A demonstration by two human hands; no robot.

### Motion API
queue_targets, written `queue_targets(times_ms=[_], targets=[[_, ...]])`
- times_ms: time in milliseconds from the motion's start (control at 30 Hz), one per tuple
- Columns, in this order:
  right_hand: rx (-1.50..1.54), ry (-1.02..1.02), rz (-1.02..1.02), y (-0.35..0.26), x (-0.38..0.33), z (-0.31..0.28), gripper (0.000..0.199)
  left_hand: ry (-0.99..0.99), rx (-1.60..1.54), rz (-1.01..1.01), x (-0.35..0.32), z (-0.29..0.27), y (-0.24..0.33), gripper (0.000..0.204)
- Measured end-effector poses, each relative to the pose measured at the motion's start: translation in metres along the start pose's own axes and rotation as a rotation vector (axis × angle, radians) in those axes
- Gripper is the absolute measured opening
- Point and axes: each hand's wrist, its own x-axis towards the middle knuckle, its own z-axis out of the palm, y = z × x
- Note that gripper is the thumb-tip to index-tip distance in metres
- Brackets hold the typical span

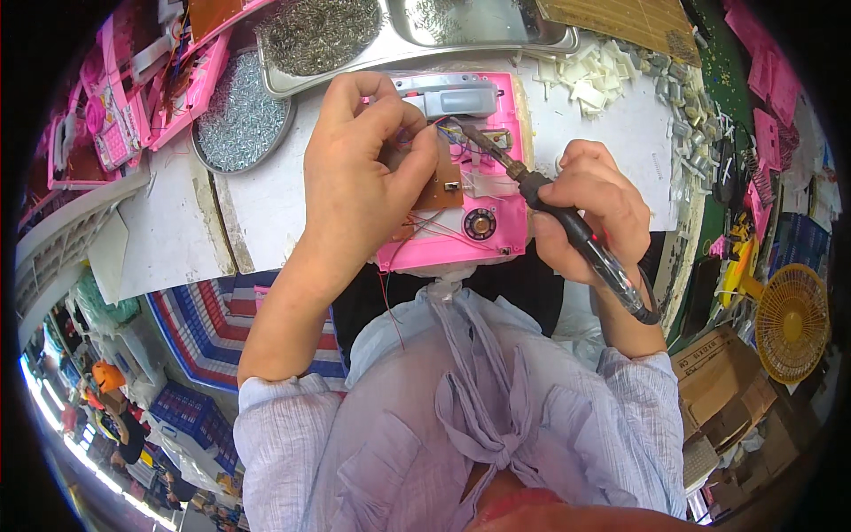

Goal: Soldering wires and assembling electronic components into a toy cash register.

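A pink plastic toy shell [510, 106] lies open on the white table [266, 195], with a brown circuit board [441, 182], thin coloured wires and a small round speaker [480, 224] inside it. My left hand [359, 168] rests on the shell and pinches wires near the board. My right hand [592, 208] grips a soldering iron [567, 222] by its dark handle. The iron's tip points up-left into the shell, close to the wires beside my left fingers. A grey plastic part [461, 96] sits at the shell's far end.
A round dish of small screws [241, 115] and a metal tray of metal bits [319, 35] stand at the back left. White plastic pieces [594, 80] lie at the back right. Pink toy parts [115, 106] pile up on the left. A yellow fan [791, 321] stands right.
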Motion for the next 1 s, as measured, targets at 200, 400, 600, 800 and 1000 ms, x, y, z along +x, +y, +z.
queue_targets(times_ms=[200,400,600,800,1000], targets=[[-0.019,-0.02,0.006,0.001,0.002,0.001,0.038,0.012,-0.004,0.017,0.0,0.001,-0.002,0.01],[-0.135,-0.097,-0.049,-0.001,0.008,-0.001,0.036,0.003,-0.025,-0.016,0.0,0.002,0.001,0.011],[-0.113,-0.103,-0.095,0.003,0.005,-0.005,0.037,0.01,-0.01,-0.003,0.0,0.001,0.001,0.011],[-0.039,-0.08,-0.048,0.004,0.004,-0.009,0.038,0.017,0.0,0.01,0.0,0.002,0.0,0.011],[-0.02,-0.082,-0.044,0.005,0.006,-0.011,0.037,0.01,-0.006,-0.019,0.001,0.002,0.003,0.011]])
